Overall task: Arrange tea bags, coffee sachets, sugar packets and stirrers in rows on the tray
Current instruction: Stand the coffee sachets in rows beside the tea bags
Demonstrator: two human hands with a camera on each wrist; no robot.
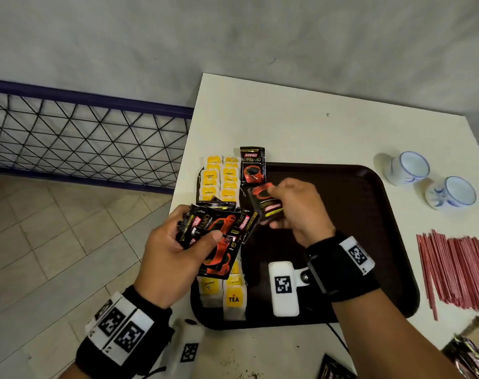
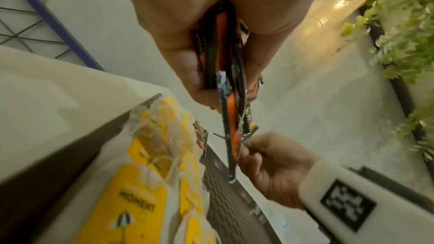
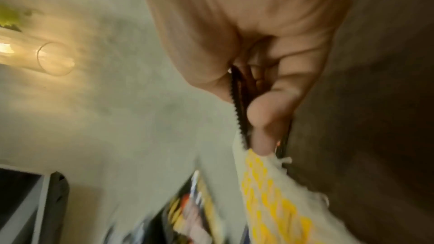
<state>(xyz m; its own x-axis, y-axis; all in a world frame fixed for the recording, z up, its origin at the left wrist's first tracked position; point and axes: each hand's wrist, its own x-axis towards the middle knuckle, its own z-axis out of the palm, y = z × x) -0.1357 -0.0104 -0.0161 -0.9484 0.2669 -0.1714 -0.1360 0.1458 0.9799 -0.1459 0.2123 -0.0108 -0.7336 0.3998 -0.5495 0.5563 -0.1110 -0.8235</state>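
left hand (image 1: 168,250): grips a fanned stack of coffee sachets (image 1: 218,236) at frame centre | right hand (image 1: 295,209): pinches one sachet (image 1: 265,205) over the tray (image 1: 369,214) (just below a laid sachet (image 1: 252,165)) | tea bags (image 1: 220,179): two columns, tray's left edge

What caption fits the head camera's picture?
Left hand holds coffee sachets; right hand sets one beside tea bags on tray.

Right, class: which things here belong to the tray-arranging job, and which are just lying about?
Job:
tray
tea bags
coffee sachets in left hand
sachet in right hand
sachet already laid down
stirrers

Lying about:
two cups
table
railing
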